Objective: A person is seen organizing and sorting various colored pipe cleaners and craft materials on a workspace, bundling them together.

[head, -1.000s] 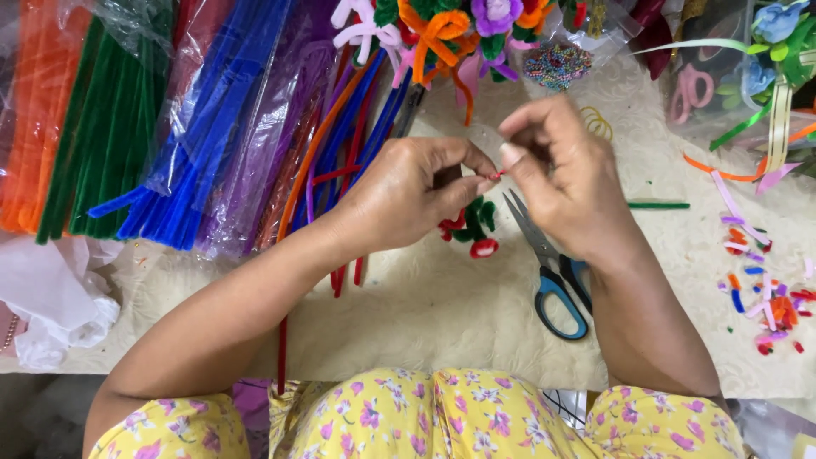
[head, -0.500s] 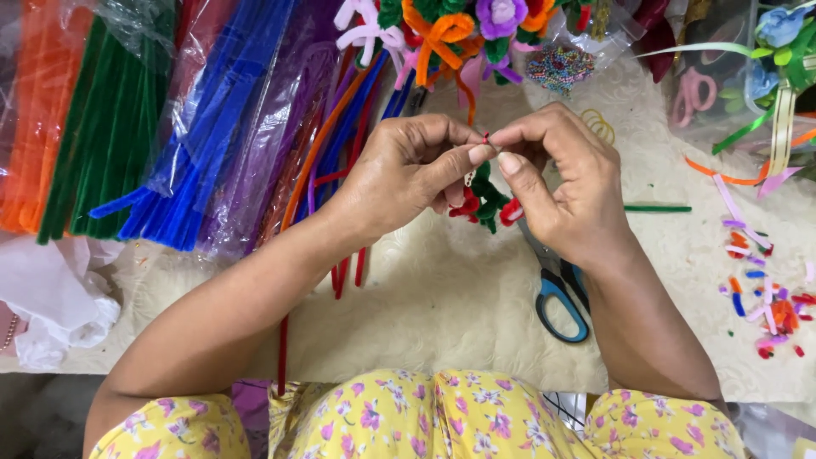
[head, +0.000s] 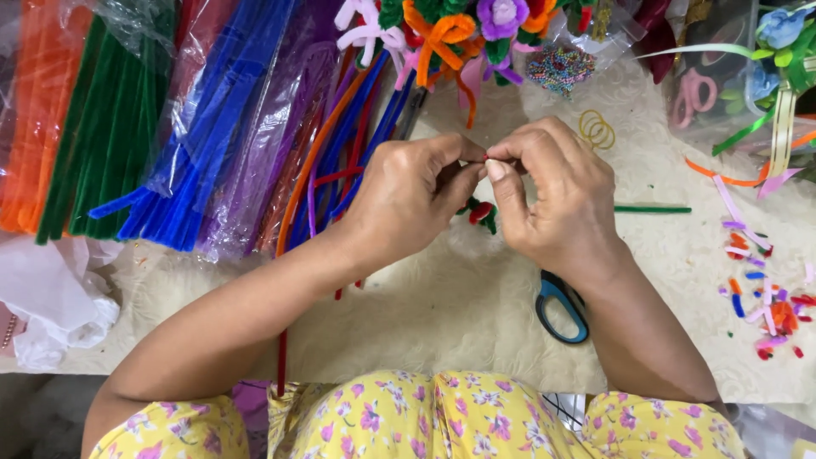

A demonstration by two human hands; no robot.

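My left hand [head: 408, 200] and right hand [head: 557, 200] pinch shut on a red-green flower [head: 482, 212] mid-scene, above the scissors [head: 561, 306]. Looks light, soft, bendy; I'd grip the wire tip.

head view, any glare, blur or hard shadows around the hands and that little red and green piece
Head view: light is soft and even, with only a faint shadow under the left hand and right hand. Both hands look sharp, no motion blur. The red and green piece is mostly hidden behind the fingers. Glare shows only on the plastic sleeves at upper left. Slight wide-angle bending shows at the edges.
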